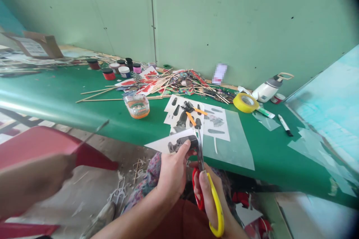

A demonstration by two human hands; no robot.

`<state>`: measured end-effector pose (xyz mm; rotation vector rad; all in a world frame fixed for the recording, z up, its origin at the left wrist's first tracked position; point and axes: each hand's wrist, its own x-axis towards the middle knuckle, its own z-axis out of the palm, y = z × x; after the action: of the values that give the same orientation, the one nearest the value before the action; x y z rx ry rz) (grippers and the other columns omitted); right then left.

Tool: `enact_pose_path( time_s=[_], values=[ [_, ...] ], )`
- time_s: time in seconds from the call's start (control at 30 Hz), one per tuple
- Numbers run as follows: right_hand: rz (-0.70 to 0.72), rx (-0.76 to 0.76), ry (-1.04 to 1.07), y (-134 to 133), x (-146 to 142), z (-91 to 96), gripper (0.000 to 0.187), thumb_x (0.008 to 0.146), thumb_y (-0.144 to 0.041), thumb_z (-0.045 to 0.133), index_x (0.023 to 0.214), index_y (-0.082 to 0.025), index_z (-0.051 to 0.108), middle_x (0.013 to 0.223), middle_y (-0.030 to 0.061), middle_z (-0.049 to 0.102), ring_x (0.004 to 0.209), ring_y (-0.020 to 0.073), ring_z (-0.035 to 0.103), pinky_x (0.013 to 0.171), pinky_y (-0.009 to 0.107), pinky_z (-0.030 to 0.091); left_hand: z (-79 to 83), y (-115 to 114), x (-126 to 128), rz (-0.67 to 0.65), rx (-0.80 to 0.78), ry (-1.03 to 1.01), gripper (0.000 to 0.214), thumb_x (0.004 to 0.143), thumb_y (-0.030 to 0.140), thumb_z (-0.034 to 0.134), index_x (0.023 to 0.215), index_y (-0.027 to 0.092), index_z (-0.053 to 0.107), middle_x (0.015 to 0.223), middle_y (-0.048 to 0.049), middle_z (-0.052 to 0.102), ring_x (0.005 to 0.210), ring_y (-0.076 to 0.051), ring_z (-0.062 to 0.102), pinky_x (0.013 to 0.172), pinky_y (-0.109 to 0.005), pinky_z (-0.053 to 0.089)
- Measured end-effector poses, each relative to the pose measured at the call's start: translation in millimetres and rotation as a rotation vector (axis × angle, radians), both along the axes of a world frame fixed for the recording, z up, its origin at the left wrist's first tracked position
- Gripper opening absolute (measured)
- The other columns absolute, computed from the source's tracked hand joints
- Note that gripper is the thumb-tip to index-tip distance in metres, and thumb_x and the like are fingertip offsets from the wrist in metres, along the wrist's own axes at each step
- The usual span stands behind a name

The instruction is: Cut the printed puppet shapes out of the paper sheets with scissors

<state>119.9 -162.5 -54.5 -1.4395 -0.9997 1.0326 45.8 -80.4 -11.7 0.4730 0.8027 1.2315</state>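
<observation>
My left hand [174, 170] pinches a sheet of white paper [158, 140] printed with a black patterned shape, thumb on top. In my right hand [209, 190] is a pair of scissors [216, 209] with yellow and red handles, my fingers through the loops. The blades point away from me and lie along the right edge of the paper; whether they are cutting into it I cannot tell. Just beyond, printed sheets [213, 134] with black shapes lie on the green table [134, 130]. Black cut pieces and small orange-handled tools [191, 118] rest on them.
A clear plastic container [137, 106] stands left of the sheets. Behind are thin sticks [165, 84] and paint jars [109, 74]. Yellow tape [245, 103], a white bottle [266, 89] and a marker [285, 125] sit right. At left, another person's blurred hand [60, 171] holds a thin tool.
</observation>
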Motion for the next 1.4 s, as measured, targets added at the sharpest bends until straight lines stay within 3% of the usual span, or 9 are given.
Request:
enact_pose_path(
  time_s=[0.43,0.67,0.83,1.2,1.4],
  values=[
    [0.028,-0.062,-0.109,-6.0,6.7,5.3,0.048,0.097,-0.065,0.034,0.078,-0.022,0.044,0.061,-0.0049,0.04,0.049,0.0104,0.037,0.045,0.022,0.03,0.7,0.2,-2.4,-0.003,0.059,-0.012,0.042,0.074,0.02,0.078,0.114,0.016,0.065,0.1,-0.0068,0.073,0.072,-0.015,0.067,0.061,-0.028,0.057],
    [0.044,-0.133,-0.012,-8.2,11.8,2.0,0.056,0.091,-0.071,0.039,0.102,-0.019,0.057,0.064,-0.0042,0.039,0.051,0.0113,0.037,0.043,0.021,0.031,1.4,4.2,-5.1,0.001,0.08,0.012,0.039,0.068,0.02,0.082,0.104,0.013,0.068,0.093,-0.0067,0.074,0.07,-0.017,0.067,0.056,-0.028,0.055],
    [0.031,-0.151,0.009,-7.8,12.1,-2.3,0.064,0.089,-0.075,0.039,0.108,-0.017,0.059,0.061,-0.0047,0.04,0.047,0.0103,0.035,0.041,0.021,0.031,-0.4,5.3,-6.1,-0.005,0.086,0.049,0.029,0.069,0.02,0.081,0.093,0.012,0.068,0.09,-0.0065,0.072,0.069,-0.016,0.065,0.056,-0.027,0.054],
    [-0.002,-0.128,0.003,-6.0,9.7,1.6,0.064,0.088,-0.075,0.043,0.104,-0.016,0.062,0.055,-0.0054,0.041,0.043,0.0094,0.036,0.037,0.019,0.032,2.5,6.1,-8.0,-0.004,0.098,0.064,0.03,0.068,0.023,0.082,0.092,0.012,0.069,0.082,-0.0046,0.072,0.069,-0.017,0.066,0.056,-0.027,0.054],
    [-0.03,-0.066,-0.11,-2.6,7.5,9.8,0.063,0.09,-0.074,0.039,0.094,-0.017,0.067,0.047,-0.0037,0.044,0.036,0.0114,0.041,0.034,0.023,0.032,2.4,5.2,-10.2,0.0,0.094,0.052,0.033,0.067,0.022,0.083,0.096,0.013,0.069,0.085,-0.0051,0.072,0.07,-0.018,0.066,0.055,-0.027,0.054]
  ],
)
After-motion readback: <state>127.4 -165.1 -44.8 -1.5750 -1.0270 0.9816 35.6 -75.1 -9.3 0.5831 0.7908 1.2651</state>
